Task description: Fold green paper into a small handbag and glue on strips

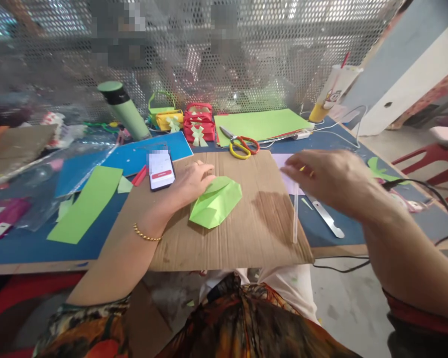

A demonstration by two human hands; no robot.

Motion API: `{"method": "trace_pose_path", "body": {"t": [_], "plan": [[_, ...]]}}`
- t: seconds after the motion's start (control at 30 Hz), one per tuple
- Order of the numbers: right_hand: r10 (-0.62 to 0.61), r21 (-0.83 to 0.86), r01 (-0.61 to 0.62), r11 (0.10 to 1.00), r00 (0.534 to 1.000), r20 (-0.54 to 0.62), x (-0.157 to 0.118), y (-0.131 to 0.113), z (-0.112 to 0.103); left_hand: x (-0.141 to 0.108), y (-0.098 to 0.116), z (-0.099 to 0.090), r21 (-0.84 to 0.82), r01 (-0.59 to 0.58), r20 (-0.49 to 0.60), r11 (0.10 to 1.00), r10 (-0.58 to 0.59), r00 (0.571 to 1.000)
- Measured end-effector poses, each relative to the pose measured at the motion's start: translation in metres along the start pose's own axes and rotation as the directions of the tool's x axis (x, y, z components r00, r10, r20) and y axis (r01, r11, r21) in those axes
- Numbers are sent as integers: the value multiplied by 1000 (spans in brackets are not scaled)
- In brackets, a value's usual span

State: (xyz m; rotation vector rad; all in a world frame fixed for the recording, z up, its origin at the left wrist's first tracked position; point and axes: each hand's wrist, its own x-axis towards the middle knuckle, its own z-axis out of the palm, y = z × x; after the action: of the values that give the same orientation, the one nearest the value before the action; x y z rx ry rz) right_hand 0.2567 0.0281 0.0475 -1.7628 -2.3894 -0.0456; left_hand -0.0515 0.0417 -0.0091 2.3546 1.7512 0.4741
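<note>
My left hand [193,180], loosely open, touches the green folded paper [220,203] on the cardboard [246,243] — light pressure should keep creases crisp. Right hand [334,174] bent above the clear stick [295,219] — can't tell if gripping.

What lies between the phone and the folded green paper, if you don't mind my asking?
The left hand lies between the phone and the folded green paper, as the head view shows.

On the cardboard [261,174]: one phone [162,171], one folded paper [217,204]. At its far edge: one scissors [240,145]. Beyond it: one bottle [127,113], one cup [334,94].
</note>
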Motion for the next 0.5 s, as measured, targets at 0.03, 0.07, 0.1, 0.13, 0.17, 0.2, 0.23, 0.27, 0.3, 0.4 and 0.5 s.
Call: {"method": "trace_pose_path", "body": {"t": [0.03, 0.07, 0.1, 0.13, 0.17, 0.2, 0.23, 0.27, 0.3, 0.4, 0.5], "plan": [[-44, 15, 43, 999, 996, 73, 1, -18, 2, 1, -1, 2, 9, -4, 34, 1000, 3, 999], [-71, 20, 69, 997, 991, 116, 4, -33, 7, 1, -2, 4, 13, -10, 61, 1000, 9, 998], [-114, 25, 112, 993, 981, 159, 8, -45, 14, 2, -3, 6, 8, -17, 79, 1000, 17, 997], [-136, 31, 132, 991, 971, 196, 12, -53, 24, 2, -3, 7, -6, -28, 95, 1000, 29, 995], [-154, 45, 148, 988, 965, 210, 16, -58, 35, 2, -2, 8, -31, -41, 113, 999, 45, 993], [-172, 72, 160, 984, 962, 211, 20, -60, 46, 1, -2, 8, -62, -57, 134, 996, 65, 989], [-182, 107, 164, 981, 962, 201, 23, -60, 56, 1, -1, 9, -94, -76, 158, 993, 90, 983], [-191, 150, 164, 975, 963, 189, 26, -60, 65, 0, 0, 8, -124, -91, 180, 988, 113, 977], [-198, 197, 161, 967, 964, 180, 28, -58, 72, -1, 2, 8, -145, -98, 202, 985, 126, 971], [-199, 309, 136, 941, 963, 182, 28, -54, 83, -4, 5, 5, -149, -73, 248, 986, 109, 963], [-221, 363, 144, 921, 958, 182, 22, -54, 86, -6, 7, 3, -116, -34, 274, 993, 65, 960]]}}
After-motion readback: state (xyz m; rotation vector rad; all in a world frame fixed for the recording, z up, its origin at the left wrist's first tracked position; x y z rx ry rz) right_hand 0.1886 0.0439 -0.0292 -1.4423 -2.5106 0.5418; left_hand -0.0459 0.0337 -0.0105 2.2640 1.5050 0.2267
